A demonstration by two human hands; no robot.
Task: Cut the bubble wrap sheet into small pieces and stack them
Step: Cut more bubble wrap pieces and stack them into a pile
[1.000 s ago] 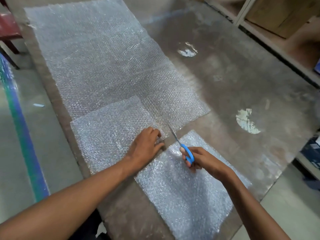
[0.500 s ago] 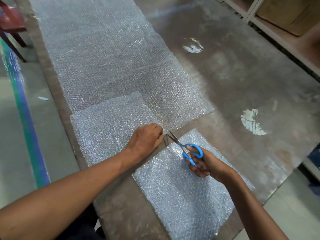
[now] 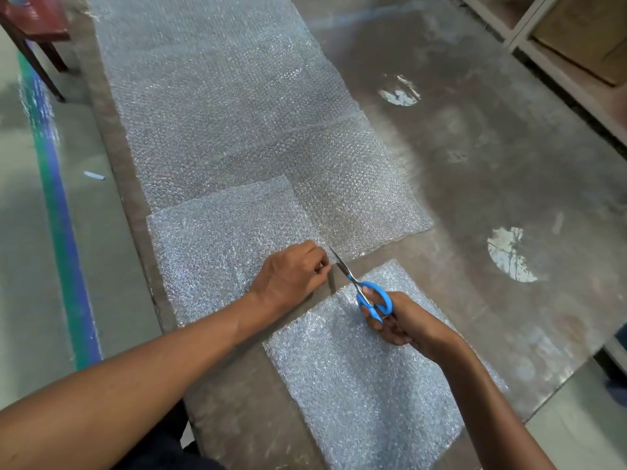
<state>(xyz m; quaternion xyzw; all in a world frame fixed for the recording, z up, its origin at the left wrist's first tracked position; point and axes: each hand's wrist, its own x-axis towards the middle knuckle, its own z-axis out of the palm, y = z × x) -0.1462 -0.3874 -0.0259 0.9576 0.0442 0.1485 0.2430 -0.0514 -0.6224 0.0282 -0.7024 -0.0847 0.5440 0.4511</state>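
The long bubble wrap sheet [image 3: 230, 106] lies flat down the worn brown table [image 3: 492, 171], light and limp stuff that slides and puckers unless it is pinned right beside the cut. The left hand [image 3: 291, 276] pinches its near edge while the right hand [image 3: 400, 320] grips blue scissors [image 3: 368, 293], blades at that edge. A cut piece [image 3: 366, 385] lies nearer; shelving [image 3: 559, 45] stands beyond.

Worn brown table [image 3: 509, 184], grey floor [image 3: 20, 266] with green-blue stripe [image 3: 57, 212], red stool [image 3: 34, 18], wooden shelving [image 3: 576, 69]
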